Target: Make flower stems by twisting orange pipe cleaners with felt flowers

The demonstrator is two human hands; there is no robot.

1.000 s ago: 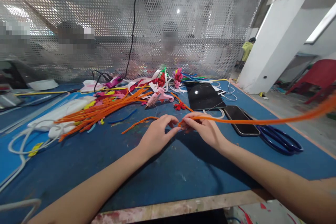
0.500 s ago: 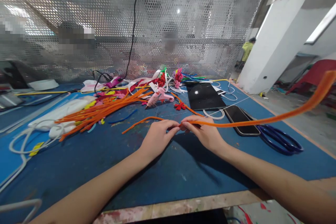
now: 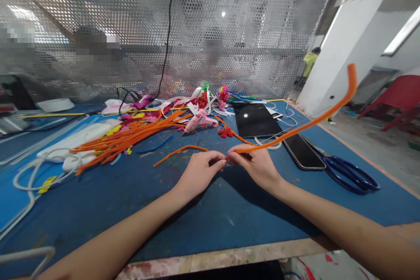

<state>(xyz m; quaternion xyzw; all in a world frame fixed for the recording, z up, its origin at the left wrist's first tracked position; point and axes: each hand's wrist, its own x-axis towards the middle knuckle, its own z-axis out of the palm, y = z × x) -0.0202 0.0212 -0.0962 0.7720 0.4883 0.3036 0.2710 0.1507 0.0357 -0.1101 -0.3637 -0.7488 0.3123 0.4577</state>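
Note:
My left hand [image 3: 200,173] and my right hand [image 3: 257,164] meet above the blue table mat [image 3: 210,210], fingertips pinched together on an orange pipe cleaner [image 3: 308,123]. Its long free end rises to the right, up to a bent tip in the air. A short orange piece [image 3: 179,152] runs left from my left hand along the mat. Both hands are closed in a pinch.
A pile of orange pipe cleaners [image 3: 127,138] lies at the left. Behind it are a pink glue gun [image 3: 199,121], a tablet [image 3: 256,120], a phone [image 3: 302,152] and blue scissors [image 3: 351,175]. White cables [image 3: 29,175] lie far left. A perforated screen [image 3: 197,30] closes the back.
The free end of the orange pipe cleaner has swung upward and inward from low right to high in the air. Both hands stayed pinched together in nearly the same spot.

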